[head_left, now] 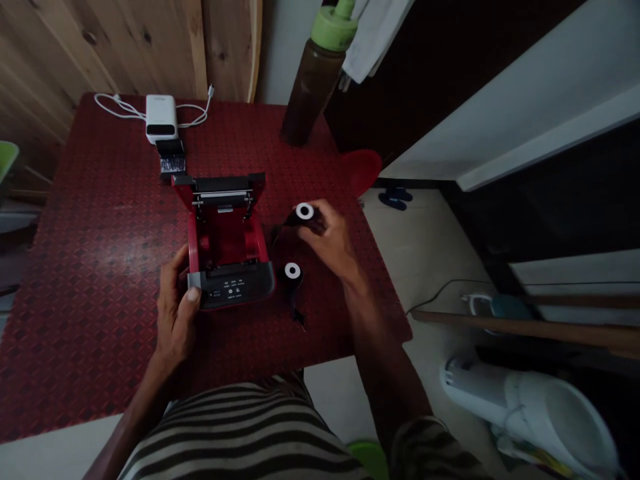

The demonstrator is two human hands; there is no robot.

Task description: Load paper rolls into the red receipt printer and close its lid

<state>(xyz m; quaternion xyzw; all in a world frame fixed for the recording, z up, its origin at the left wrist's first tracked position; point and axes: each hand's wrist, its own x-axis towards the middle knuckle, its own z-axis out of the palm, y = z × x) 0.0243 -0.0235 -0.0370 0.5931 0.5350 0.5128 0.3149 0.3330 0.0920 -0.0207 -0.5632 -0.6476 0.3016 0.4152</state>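
A red and black printer [237,283] with several small buttons on its front panel sits on the table, its lid [223,193] raised and the red bay inside exposed. My left hand [176,310] grips its near left corner, thumb on top and fingers along the side. To the right of the printer, my right hand [333,240] pinches a dark roll [305,212] with a white ring-shaped end; a dark strip trails from it toward the printer. A second similar roll [293,271] stands on the table below that hand, with a loose dark strip lying in front of it.
The red patterned table [120,253] carries a white power bank [161,117] with a white cable at the back. In front of it lies a small dark object [173,160]. A brown bottle with a green lid [313,80] stands at the far right; a red stool [363,170] is beyond the edge.
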